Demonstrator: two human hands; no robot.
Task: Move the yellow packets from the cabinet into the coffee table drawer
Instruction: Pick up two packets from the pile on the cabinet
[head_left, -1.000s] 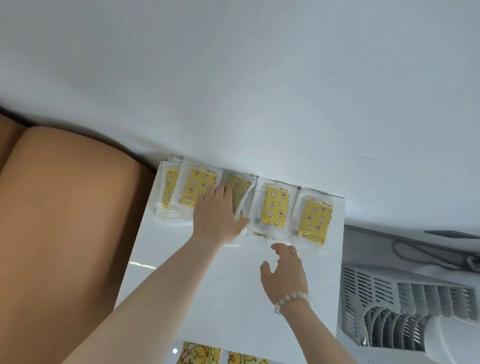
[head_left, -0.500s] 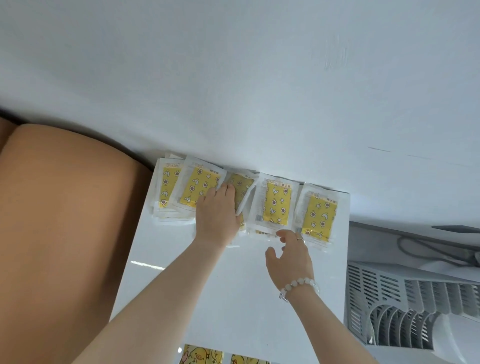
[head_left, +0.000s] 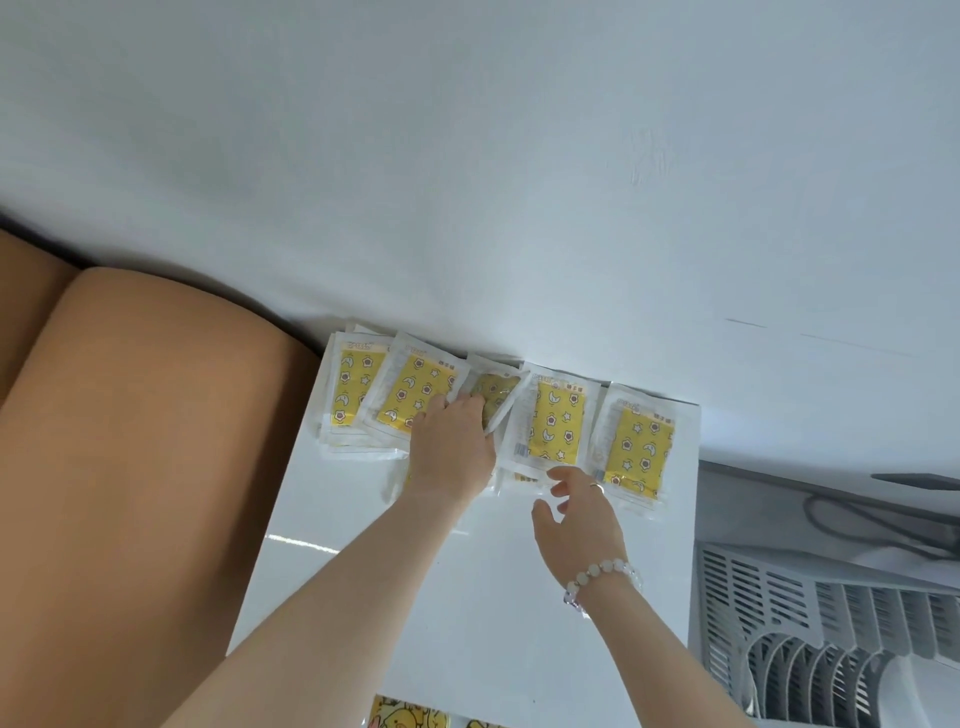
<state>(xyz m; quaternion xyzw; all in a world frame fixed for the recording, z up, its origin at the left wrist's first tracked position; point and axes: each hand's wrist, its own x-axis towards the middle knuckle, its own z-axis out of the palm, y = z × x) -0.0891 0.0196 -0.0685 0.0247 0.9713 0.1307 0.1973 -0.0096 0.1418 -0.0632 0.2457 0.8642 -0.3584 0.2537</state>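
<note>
The fingers of the left hand are held close together and laid flat on the yellow packets, their tips resting where the second packet meets a tilted third one. Whether anything is pinched beneath the palm cannot be told.

The packets are ranged in a row along the 12 o'clock edge of the white cabinet top, against the wall, some overlapping.

The right hand is held at 4 o'clock from the left, its fingers loosely spread and lightly bent, the tips just at the near edge of the fourth packet. A ring and a bead bracelet are worn on it.

A tan cushion is seen at 9 o'clock, and a white vented appliance at 4 o'clock.
</note>
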